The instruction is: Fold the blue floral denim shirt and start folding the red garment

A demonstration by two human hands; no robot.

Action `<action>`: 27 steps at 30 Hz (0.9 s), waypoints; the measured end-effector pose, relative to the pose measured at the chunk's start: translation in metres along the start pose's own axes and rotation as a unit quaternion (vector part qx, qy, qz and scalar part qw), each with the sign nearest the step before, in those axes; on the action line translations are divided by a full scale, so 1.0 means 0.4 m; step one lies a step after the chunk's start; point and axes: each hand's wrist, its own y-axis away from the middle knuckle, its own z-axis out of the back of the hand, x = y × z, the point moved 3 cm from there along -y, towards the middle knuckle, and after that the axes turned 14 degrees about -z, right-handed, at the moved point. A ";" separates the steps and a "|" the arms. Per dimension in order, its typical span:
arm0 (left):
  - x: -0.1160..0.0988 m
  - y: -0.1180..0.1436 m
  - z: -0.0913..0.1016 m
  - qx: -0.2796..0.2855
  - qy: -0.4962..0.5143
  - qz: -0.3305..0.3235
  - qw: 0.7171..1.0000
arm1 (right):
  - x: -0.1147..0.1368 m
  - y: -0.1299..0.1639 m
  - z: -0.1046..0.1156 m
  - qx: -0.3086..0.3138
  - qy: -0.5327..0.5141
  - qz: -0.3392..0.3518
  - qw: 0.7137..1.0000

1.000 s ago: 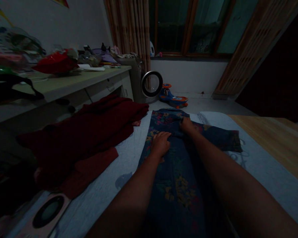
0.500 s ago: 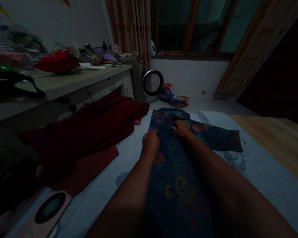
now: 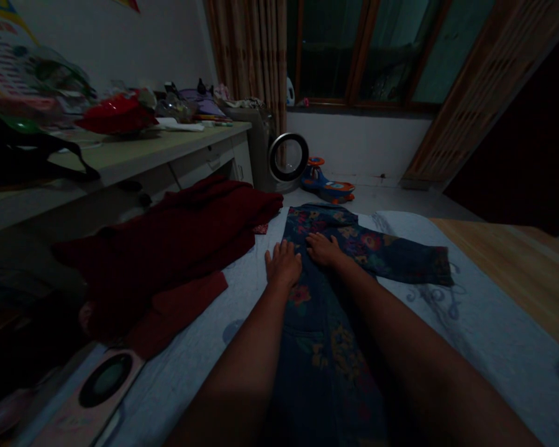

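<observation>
1. Where the floral garment lies spread on the pale sheet, the left hand rests flat, fingers extended, at its left edge.
2. Right hand: flat, palm down, beside it.
3. Dark red cloth: left of the garment.

Bed, floral garment, red cloth
</observation>
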 end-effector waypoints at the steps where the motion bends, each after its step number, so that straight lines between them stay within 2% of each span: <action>1: -0.001 0.000 -0.001 -0.001 0.000 0.000 1.000 | 0.003 0.012 0.002 -0.015 -0.006 0.004 1.000; 5: -0.003 -0.003 -0.007 0.011 0.000 0.005 1.000 | 0.004 0.079 -0.004 -0.038 -0.008 0.052 0.998; 7: -0.004 -0.004 -0.008 0.012 0.001 0.009 1.000 | -0.011 0.111 -0.006 -0.035 0.005 0.022 0.999; 10: -0.004 -0.005 -0.008 0.011 0.002 0.011 1.000 | -0.027 0.157 0.010 -0.063 0.017 -0.052 0.997; 13: -0.003 -0.003 -0.006 0.015 0.005 0.009 1.000 | -0.001 0.216 0.019 -0.097 -0.003 -0.034 0.995; 15: -0.003 -0.001 -0.005 0.015 0.009 0.008 1.000 | 0.024 0.258 0.005 -0.084 -0.024 0.004 0.996; 17: -0.003 0.001 -0.003 0.016 0.011 0.009 1.000 | 0.036 0.291 -0.019 -0.049 -0.033 0.012 0.998; 20: -0.007 0.004 0.000 0.016 0.010 0.009 1.000 | 0.031 0.321 -0.037 -0.035 -0.029 -0.025 0.999; 24: -0.012 0.007 0.006 0.017 0.007 0.012 1.000 | 0.034 0.356 -0.029 -0.039 -0.029 -0.063 0.997; 27: -0.015 0.007 0.009 0.020 0.007 0.011 1.000 | 0.062 0.412 -0.032 -0.035 -0.049 -0.008 0.998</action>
